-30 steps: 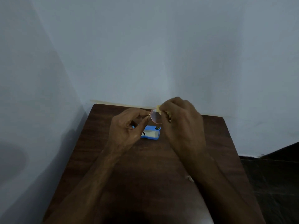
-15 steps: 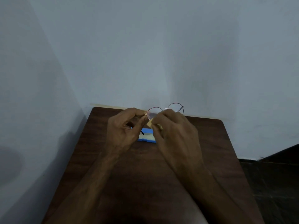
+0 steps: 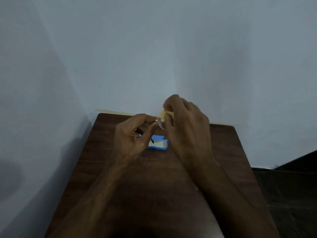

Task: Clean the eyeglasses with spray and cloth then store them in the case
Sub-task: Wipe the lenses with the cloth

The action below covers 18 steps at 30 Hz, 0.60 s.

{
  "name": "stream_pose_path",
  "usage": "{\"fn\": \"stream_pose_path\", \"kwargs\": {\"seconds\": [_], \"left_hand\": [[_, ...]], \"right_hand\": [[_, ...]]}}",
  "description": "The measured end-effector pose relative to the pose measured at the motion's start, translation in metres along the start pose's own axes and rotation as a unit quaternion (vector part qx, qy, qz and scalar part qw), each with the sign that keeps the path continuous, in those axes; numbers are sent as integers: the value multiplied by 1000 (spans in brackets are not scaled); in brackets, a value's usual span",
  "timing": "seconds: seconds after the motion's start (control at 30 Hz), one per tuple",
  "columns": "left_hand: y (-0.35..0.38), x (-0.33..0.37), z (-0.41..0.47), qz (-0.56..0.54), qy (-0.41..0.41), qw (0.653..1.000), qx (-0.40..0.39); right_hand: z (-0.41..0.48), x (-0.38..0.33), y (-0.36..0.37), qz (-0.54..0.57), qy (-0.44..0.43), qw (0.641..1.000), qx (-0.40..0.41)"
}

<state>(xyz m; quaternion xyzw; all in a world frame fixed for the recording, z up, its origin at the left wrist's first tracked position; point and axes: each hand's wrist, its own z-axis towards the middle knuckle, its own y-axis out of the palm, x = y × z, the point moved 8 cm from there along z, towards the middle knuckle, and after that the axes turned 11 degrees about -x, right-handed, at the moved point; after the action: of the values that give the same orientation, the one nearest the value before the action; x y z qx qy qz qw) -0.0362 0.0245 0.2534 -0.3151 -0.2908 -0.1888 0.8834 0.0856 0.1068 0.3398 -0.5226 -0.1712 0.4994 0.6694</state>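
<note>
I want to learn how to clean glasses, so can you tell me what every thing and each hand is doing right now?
eyeglasses: held above the table, one lens showing
cloth: bunched up against the lens
case: lying on the table, seemingly open, pale inside showing
left hand: pinches the eyeglasses frame
right hand: grips the cloth

The dark brown wooden table [image 3: 120, 177] has a finely streaked grain. The bright blue rectangular case [image 3: 158, 138] is pale cream inside. Beside the pale yellow soft cloth [image 3: 163, 114], the thin-rimmed round eyeglasses [image 3: 161, 125] glint pinkish gold, with a black temple tip. The plain painted wall [image 3: 154, 57] is pale blue-grey.
</note>
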Motion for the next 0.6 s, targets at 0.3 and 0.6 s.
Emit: {"fn": "stream_pose_path", "kwargs": {"seconds": [0.3,0.6], "left_hand": [[-1,5,-1,17,1,1000,-7],[-6,0,0,13,2,1000,2]], "right_hand": [[1,6,-3,28,14,1000,3],[-5,10,-5,42,26,999,4]]}}
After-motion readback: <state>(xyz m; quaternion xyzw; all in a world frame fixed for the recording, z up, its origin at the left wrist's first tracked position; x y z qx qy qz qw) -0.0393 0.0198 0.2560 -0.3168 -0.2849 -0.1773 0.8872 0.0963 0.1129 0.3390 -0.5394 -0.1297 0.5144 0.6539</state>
